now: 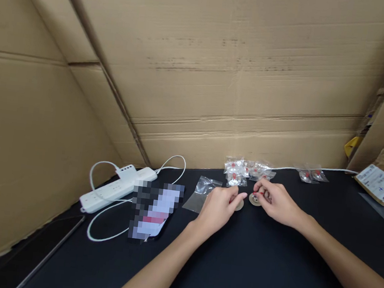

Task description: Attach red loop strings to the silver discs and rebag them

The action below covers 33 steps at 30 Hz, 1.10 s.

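My right hand (280, 204) is curling over a round disc (255, 200) with small red parts (255, 193), which is lying on the black tabletop (250, 268); I cannot tell whether it is really gripping. My left hand (217, 206) is covering most of another disc (239, 206), so its hold is not showing either. A flat clear bag (194, 202) is lying beside it. I am thinking that a light, steady touch is suiting such small parts.

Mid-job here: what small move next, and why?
I'd probably shift the left hand slightly aside: it hides most of the left disc, while the right disc, by the right hand, shows more.
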{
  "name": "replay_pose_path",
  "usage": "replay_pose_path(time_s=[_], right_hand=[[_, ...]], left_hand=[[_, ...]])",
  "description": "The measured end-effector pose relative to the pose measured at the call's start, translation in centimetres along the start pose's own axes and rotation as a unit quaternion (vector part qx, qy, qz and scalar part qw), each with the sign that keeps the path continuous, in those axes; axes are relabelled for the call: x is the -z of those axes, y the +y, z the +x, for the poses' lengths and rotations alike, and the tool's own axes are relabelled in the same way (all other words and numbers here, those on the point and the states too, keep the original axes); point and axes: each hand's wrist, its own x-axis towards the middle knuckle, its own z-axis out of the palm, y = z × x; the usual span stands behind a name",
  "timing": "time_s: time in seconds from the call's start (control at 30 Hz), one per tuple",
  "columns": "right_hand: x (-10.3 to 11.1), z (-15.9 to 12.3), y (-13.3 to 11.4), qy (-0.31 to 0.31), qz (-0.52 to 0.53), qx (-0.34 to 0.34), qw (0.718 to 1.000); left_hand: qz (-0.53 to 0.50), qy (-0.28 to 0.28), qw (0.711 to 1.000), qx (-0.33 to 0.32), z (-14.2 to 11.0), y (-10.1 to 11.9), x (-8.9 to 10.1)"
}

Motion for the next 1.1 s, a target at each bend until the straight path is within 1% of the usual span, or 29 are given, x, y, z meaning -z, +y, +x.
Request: replay_pose_path(time_s=[0.1, 0.2, 0.27, 0.37, 0.43, 0.5, 0.63, 0.7, 0.8, 0.93, 1.0, 1.1], right_hand=[[0.2, -0.2, -0.7, -0.049, 0.016, 0.029, 0.998], [0.4, -0.4, -1.0, -0.088, -0.019, 0.049, 0.995], [0.6, -0.5, -1.2, -0.101, -0.037, 0.055, 0.993], [0.8, -0.6, -1.4, -0.107, -0.040, 0.054, 0.992], [0.9, -0.5, -1.4, -0.099, -0.045, 0.047, 0.993], [0.9, -0.4, -1.1, -0.077, -0.058, 0.042, 0.994], [0.7, -0.1, 0.5, 0.007, -0.102, 0.015, 0.995], [0.4, 0.0, 1.4, 0.029, -0.114, -0.012, 0.993], [-0.2, -0.1, 2.5, 0.004, -0.118, -0.027, 0.993], [-0.7, -0.1, 2.7, -0.020, -0.090, -0.043, 0.995], [-0.7, 0.0, 2.7, -0.026, -0.059, -0.050, 0.997], [-0.7, 0.0, 2.7, -0.020, -0.032, -0.049, 0.998]], left_hand=[[-0.037, -0.045, 0.997, -0.055, -0.4, 0.9, 0.0], [-0.047, -0.081, 0.991, -0.098, -0.9, 1.5, -0.2], [-0.042, -0.081, 0.989, -0.116, -1.0, 1.7, -0.2], [-0.035, -0.060, 0.989, -0.133, -0.9, 1.9, 0.2], [-0.031, -0.043, 0.990, -0.129, -0.8, 1.8, 0.5], [-0.023, -0.022, 0.993, -0.113, -0.6, 1.6, 0.8], [0.011, 0.010, 0.996, -0.093, -0.1, 0.5, 1.1], [0.037, 0.016, 0.995, -0.094, 0.0, -0.1, 1.0], [0.078, 0.006, 0.993, -0.091, 0.0, -0.7, 0.6], [0.099, -0.027, 0.992, -0.080, -0.1, -1.1, -0.1], [0.094, -0.025, 0.993, -0.071, -0.1, -1.3, -0.2], [0.093, -0.006, 0.994, -0.056, -0.1, -1.7, -0.2]])
